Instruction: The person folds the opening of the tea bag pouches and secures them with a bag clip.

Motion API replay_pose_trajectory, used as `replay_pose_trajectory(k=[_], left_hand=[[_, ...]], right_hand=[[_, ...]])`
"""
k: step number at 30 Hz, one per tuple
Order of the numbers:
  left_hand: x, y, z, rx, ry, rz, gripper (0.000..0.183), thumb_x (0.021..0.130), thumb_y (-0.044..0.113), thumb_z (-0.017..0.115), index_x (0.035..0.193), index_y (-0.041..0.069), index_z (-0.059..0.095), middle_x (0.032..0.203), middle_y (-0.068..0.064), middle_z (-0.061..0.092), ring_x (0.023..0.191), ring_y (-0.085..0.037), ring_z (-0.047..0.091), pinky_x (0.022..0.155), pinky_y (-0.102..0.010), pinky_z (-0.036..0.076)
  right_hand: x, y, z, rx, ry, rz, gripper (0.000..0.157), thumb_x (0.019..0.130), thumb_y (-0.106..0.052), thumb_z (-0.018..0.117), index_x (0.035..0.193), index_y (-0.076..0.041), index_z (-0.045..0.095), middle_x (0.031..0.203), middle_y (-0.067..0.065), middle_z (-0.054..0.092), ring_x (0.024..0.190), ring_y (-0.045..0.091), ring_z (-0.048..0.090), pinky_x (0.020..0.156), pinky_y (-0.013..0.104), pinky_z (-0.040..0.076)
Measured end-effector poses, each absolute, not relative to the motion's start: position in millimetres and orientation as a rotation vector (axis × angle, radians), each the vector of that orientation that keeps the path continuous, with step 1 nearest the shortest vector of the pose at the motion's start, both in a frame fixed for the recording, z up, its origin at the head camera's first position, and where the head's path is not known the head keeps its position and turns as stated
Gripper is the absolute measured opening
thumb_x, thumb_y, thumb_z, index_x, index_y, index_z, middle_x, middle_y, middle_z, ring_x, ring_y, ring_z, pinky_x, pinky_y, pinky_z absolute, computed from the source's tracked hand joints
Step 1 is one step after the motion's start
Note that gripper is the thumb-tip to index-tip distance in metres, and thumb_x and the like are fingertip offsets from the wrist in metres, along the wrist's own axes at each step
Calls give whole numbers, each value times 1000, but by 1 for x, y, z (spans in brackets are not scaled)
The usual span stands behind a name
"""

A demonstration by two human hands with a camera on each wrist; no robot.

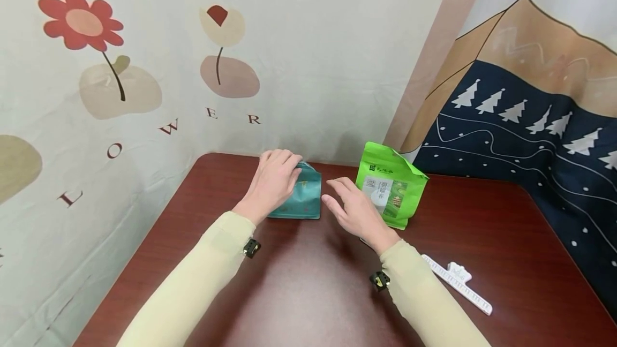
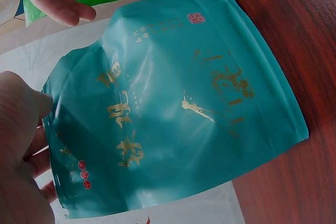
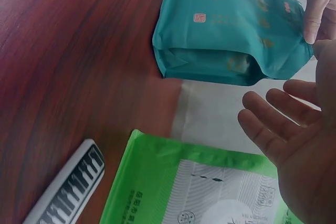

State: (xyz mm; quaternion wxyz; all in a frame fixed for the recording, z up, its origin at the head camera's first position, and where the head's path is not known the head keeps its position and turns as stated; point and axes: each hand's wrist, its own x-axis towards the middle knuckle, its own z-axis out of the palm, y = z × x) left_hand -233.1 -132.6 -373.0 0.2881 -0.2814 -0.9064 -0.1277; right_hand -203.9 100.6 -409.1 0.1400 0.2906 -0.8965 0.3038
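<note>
A teal pouch with gold lettering (image 2: 157, 108) stands on the table, partly covered by my left hand (image 1: 276, 181) in the head view. In the left wrist view, the left thumb and fingers pinch the pouch's top edge from both sides. My right hand (image 1: 359, 213) hovers between that pouch and a green pouch (image 1: 409, 197), its fingers spread and holding nothing. The right wrist view shows those right fingers (image 3: 273, 119) apart, just beyond the teal pouch's top corner. The green pouch stands upright, its top edge slightly gaping.
A white bag clip (image 1: 458, 280) with a long bar lies on the dark red table (image 1: 299, 304), beside the right forearm. Behind the table hangs a printed cloth (image 1: 308, 58) with flowers, letters and trees.
</note>
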Motion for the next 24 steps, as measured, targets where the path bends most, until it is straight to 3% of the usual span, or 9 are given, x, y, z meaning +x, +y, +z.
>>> replay_pose_trajectory(k=[9, 24], left_hand=[[-234, -129, -373, -766, -2403, -357, 12, 99, 8, 69, 111, 6, 70, 101, -8, 67, 100, -29, 60, 95, -46, 44], [-235, -124, -372, -794, -2416, -380, 8, 97, 5, 70, 104, 6, 68, 96, -8, 66, 92, -29, 61, 89, -44, 46]], right_hand=[[-211, 89, -413, 794, -2587, 962, 47, 107, -29, 58, 142, 0, 56, 138, 15, 58, 125, 30, 60, 106, 46, 49], [-223, 77, -410, 751, -2545, 1050, 44, 104, -25, 62, 141, -1, 57, 134, 14, 61, 119, 31, 62, 102, 47, 50]])
